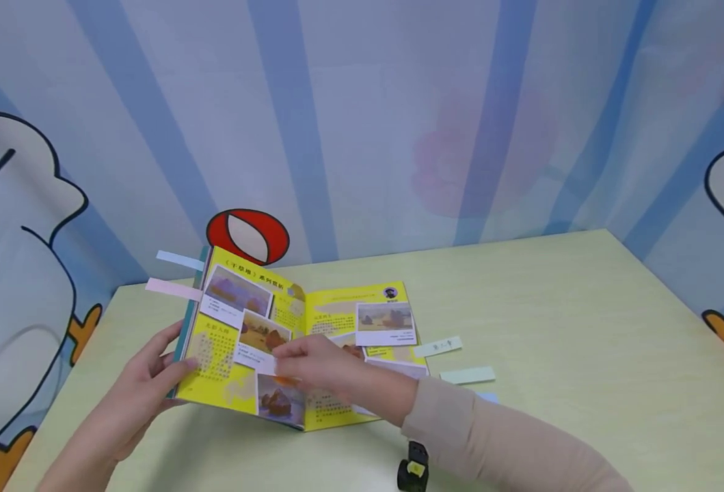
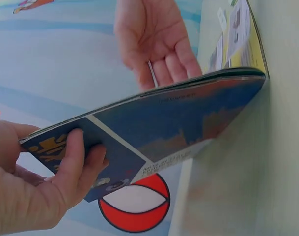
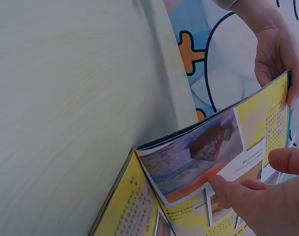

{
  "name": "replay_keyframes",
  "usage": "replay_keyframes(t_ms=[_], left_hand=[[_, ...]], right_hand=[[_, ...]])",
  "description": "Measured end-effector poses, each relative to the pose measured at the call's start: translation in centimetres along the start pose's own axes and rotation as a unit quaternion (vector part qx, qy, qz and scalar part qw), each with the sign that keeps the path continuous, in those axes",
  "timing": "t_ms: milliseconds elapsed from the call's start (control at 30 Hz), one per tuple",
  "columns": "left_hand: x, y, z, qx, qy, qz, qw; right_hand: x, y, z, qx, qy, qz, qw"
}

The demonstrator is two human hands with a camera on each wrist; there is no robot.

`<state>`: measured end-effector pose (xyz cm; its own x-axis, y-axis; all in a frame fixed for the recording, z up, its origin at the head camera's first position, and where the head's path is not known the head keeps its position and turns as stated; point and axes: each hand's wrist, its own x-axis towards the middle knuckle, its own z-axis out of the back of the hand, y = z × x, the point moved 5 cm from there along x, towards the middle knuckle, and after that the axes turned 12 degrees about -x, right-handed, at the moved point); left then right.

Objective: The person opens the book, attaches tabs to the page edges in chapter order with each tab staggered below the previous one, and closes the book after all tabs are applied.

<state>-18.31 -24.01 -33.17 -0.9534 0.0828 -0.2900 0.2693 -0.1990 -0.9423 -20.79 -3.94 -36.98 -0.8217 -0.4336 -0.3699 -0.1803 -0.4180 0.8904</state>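
An open book (image 1: 238,393) with yellow pages and pictures of haystacks stands half raised on the table, its left side tilted up. My left hand (image 1: 152,376) grips the outer left edge, thumb on the page and fingers behind the dark blue cover (image 2: 174,123). Over the left page, near the fold, is my right hand (image 1: 331,369). In the right wrist view, a fingertip of that right hand (image 3: 267,201) touches the page by a picture, with the thumb apart. Paper tabs stick out from both sides, including a pink tab (image 1: 173,289) and a handwritten white tab (image 1: 438,346).
A pale green tab (image 1: 467,375) lies right of the book. Near the table's front edge is a small black object (image 1: 413,471) with a yellow patch. The pale table (image 1: 552,328) meets a blue striped cartoon backdrop (image 1: 374,137) behind and at both sides.
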Motion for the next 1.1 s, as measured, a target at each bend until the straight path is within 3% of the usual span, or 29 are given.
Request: replay_keyframes(t_ms=[200, 533, 767, 1100], left_hand=[[-0.5, -0.8, -2.1, -0.022, 0.038, -0.015, 0.9989], [-1.7, -1.9, -5.5, -0.053, 0.071, -0.040, 0.9953], [-1.9, -2.1, -8.4, 0.000, 0.077, -0.081, 0.9937], [-1.2, -0.9, -11.9, 0.022, 0.090, -0.126, 0.9877]], right_hand=[[-0.4, 1.2, -0.2, 0.042, 0.018, 0.023, 0.9987], [-1.4, 2.8, 0.6, 0.059, 0.015, 0.024, 0.9978], [-2.4, 3.5, 1.7, 0.102, -0.001, 0.028, 0.9944], [-3.7, 3.4, 2.8, 0.177, -0.043, 0.040, 0.9825]])
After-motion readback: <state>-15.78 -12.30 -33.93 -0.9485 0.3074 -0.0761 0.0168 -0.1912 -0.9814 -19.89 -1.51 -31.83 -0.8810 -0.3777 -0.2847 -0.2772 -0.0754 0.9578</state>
